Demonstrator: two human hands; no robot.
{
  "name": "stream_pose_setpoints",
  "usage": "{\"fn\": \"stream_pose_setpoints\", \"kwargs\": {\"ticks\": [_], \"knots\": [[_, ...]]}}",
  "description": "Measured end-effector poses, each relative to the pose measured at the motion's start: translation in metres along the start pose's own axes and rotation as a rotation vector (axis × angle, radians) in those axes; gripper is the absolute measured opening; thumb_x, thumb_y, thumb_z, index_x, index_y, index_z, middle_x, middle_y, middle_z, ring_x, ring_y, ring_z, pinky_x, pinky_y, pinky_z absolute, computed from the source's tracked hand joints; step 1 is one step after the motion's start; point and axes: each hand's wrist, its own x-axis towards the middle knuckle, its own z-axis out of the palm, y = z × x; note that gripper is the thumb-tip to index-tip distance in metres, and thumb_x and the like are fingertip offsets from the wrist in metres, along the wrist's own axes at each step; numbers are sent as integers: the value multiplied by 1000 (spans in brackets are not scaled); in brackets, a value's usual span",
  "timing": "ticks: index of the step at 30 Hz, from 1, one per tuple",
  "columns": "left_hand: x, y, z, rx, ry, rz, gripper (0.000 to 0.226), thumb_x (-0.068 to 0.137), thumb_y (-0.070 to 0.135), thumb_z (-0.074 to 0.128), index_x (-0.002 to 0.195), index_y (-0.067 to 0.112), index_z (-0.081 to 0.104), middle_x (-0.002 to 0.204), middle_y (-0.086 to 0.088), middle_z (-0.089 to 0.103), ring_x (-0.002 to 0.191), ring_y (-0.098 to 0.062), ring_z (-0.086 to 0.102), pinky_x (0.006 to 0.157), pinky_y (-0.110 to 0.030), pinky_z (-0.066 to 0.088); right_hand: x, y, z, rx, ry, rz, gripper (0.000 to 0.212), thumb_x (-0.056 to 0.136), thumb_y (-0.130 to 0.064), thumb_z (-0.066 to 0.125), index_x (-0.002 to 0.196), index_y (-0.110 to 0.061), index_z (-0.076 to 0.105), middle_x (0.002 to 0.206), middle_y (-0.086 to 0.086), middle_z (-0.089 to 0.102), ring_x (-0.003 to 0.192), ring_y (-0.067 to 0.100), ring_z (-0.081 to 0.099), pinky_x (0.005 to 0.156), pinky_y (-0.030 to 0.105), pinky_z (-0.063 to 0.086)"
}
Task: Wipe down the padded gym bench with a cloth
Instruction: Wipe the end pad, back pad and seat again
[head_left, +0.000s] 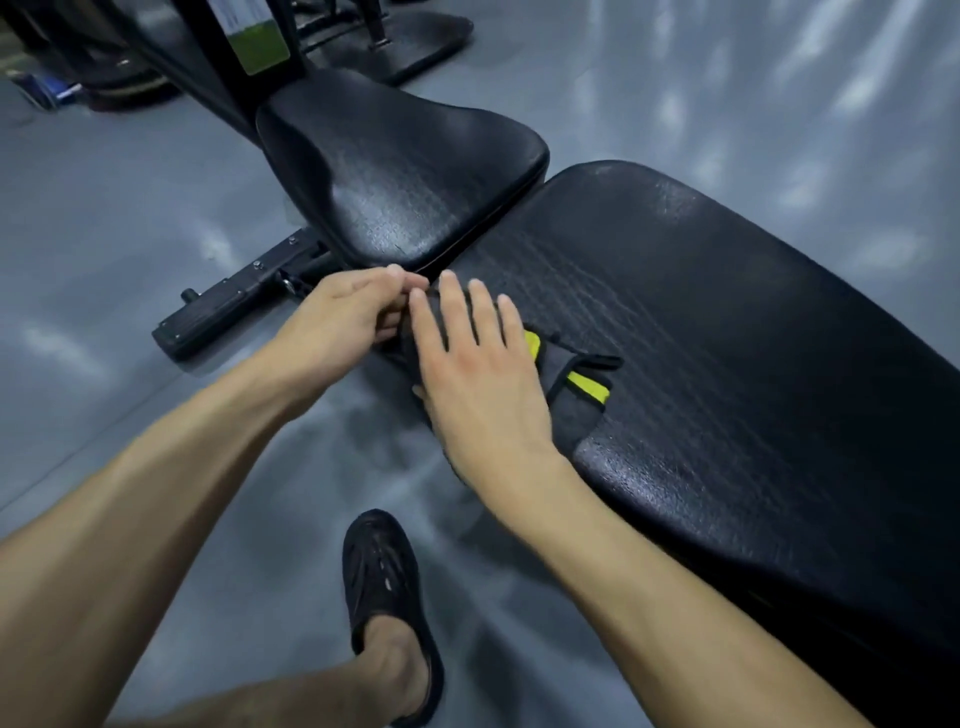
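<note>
The black padded gym bench has a long back pad (727, 338) on the right and a smaller seat pad (405, 171) beyond it. A dark grey cloth with yellow-green stripes (582, 395) lies on the near left edge of the back pad. My right hand (478, 364) rests flat on the cloth with its fingers spread. My left hand (348, 312) pinches the cloth's far corner by the gap between the two pads. Most of the cloth is hidden under my right hand.
The bench's black metal frame foot (228, 306) sticks out on the grey floor to the left. A black upright with a green label (260, 47) and a black base plate (405, 41) stand behind the seat. My foot in a black clog (389, 613) is beside the bench.
</note>
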Motion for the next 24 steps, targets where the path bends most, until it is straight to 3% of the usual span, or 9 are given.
{"fn": "stream_pose_setpoints", "kwargs": {"ticks": [7, 10, 14, 18, 21, 24], "knots": [[11, -3, -8, -115, 17, -96, 37, 109, 31, 39, 110, 14, 72, 110, -7, 76, 105, -17, 73, 96, -29, 56, -96, 51, -6, -9, -14, -32, 93, 82, -18, 75, 160, -21, 24, 166, 15, 23, 147, 37, 34, 117, 56, 31], [17, -5, -12, -167, -1, -120, 40, 108, 32, 39, 111, 9, 72, 107, -9, 78, 100, -19, 75, 97, -33, 56, -77, 44, -1, -42, -11, -89, 79, 89, -11, 61, 159, -15, 25, 164, 19, 24, 147, 40, 34, 117, 57, 31], [34, -2, -24, -86, -81, -122, 48, 108, 37, 36, 110, 7, 73, 102, -9, 79, 95, -20, 76, 92, -30, 56, -33, 16, 4, 0, 23, -84, 60, 98, -15, 36, 157, -11, 28, 161, 22, 29, 144, 42, 36, 116, 57, 32], [53, 7, -42, 107, -78, 62, 42, 105, 41, 44, 103, 17, 78, 91, -6, 78, 84, -18, 72, 87, -35, 58, 39, -21, 11, 79, 73, 15, 59, 98, -13, 26, 157, -10, 25, 160, 23, 31, 142, 42, 39, 116, 57, 30], [74, 12, -47, 110, 106, 184, 30, 101, 31, 50, 92, 23, 78, 77, 8, 75, 73, -9, 68, 79, -34, 57, 74, -32, 9, 119, 22, 103, 75, 92, -16, 46, 160, -12, 15, 162, 20, 28, 145, 39, 35, 119, 55, 25], [99, 20, -43, 220, 174, 334, 26, 97, 33, 49, 90, 27, 74, 86, 10, 77, 84, -5, 72, 86, -31, 56, 70, -28, 6, 138, 22, 180, 95, 84, -30, 68, 160, -12, 14, 162, 13, 31, 147, 33, 33, 120, 53, 23]]}}
